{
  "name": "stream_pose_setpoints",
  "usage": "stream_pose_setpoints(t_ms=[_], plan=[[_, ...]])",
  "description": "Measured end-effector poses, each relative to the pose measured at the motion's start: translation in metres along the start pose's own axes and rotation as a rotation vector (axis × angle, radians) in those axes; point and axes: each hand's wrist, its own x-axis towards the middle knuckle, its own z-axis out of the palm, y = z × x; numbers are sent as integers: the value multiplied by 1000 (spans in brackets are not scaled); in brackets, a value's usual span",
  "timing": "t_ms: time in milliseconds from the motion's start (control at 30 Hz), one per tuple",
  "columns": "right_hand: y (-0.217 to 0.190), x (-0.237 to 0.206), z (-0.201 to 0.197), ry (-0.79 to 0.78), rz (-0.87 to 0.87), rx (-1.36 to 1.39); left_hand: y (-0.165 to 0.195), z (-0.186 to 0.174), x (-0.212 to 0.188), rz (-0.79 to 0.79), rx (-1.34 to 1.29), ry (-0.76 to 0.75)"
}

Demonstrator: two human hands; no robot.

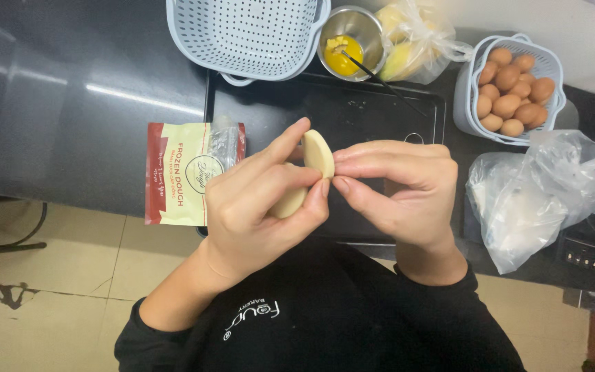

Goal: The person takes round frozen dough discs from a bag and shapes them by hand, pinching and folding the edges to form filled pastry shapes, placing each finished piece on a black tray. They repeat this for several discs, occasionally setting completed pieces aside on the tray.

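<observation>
Head view: both hands over black tray point(352, 117)
Left hand point(256, 207): fingers clamped on dough piece point(317, 153)
Right hand point(401, 189): fingertips pinched on the dough edge
Left of left hand: dough packet point(180, 172)

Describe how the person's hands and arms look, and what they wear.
Both hands, the left hand and the right hand, are bare, without gloves or rings. Black sleeves are pushed up the forearms. The black top has a white printed logo.
</observation>
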Motion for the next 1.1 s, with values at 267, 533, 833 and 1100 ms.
stream_pose_setpoints(t_ms=[267, 533, 833, 1100], plan=[[-3, -2, 2, 7, -15, 40, -2, -4, -3, 15, -46, -24], [-8, -1, 3, -49, -68, 29, -2, -5, -11, -63, -146, -28], [-7, -2, 2, -71, -28, 93, 1, -5, -12, 8, -38, -36], [-6, 0, 1, -82, -28, 86, -1, -3, -11, 36, 4, -30]])
